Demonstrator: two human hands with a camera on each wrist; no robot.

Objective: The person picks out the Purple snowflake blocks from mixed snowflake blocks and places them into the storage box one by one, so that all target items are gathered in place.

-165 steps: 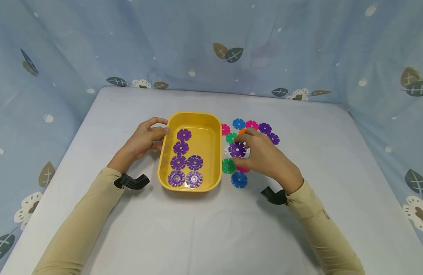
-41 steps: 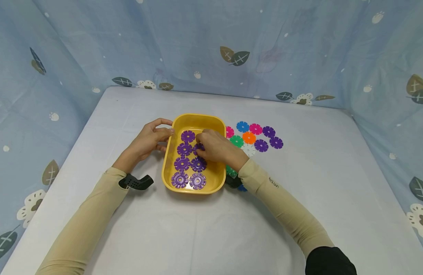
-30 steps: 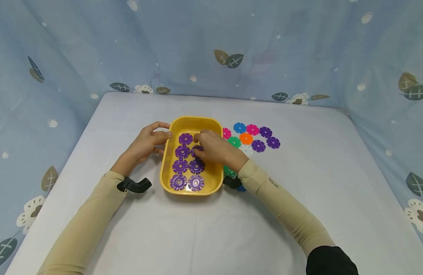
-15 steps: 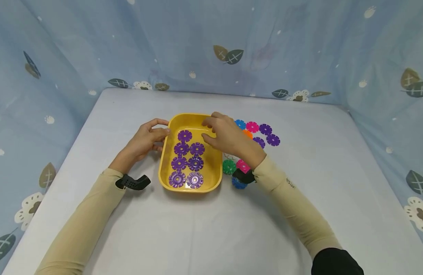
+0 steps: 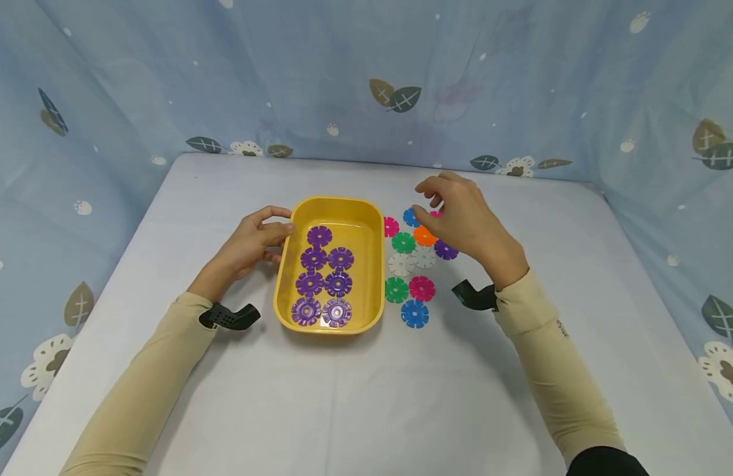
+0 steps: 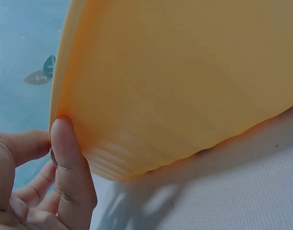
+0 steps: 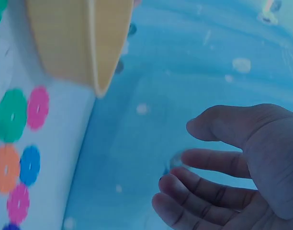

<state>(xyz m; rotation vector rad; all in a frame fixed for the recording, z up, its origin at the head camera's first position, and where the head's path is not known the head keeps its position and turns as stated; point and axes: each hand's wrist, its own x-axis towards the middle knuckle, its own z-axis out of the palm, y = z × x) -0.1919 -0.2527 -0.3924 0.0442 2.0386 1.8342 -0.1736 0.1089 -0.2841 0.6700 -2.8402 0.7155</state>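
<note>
My left hand [image 5: 244, 243] pinches the left rim of a yellow plastic tray [image 5: 375, 264]; the left wrist view shows the thumb and a finger on either side of the tray's wall [image 6: 185, 72]. Inside the tray, several purple notched discs [image 5: 309, 282] lie flat in two columns on the left and middle of its floor. My right hand [image 5: 470, 221] hovers above loose discs right of the tray, fingers loosely bent and apart. In the right wrist view, this hand [image 7: 232, 167] holds nothing.
Loose notched discs lie beside the tray: blue [image 5: 415, 314], pink [image 5: 422, 288], green [image 5: 396, 289], white [image 5: 400, 264], orange [image 5: 425, 236] and purple [image 5: 446, 249]. The right hand covers others. A blue patterned curtain [image 5: 343, 73] hangs behind the white table [image 5: 366, 410].
My right hand carried a purple disc into the tray, released it in the right-hand column, then rose and moved right over the loose discs. My left hand stayed on the rim.
</note>
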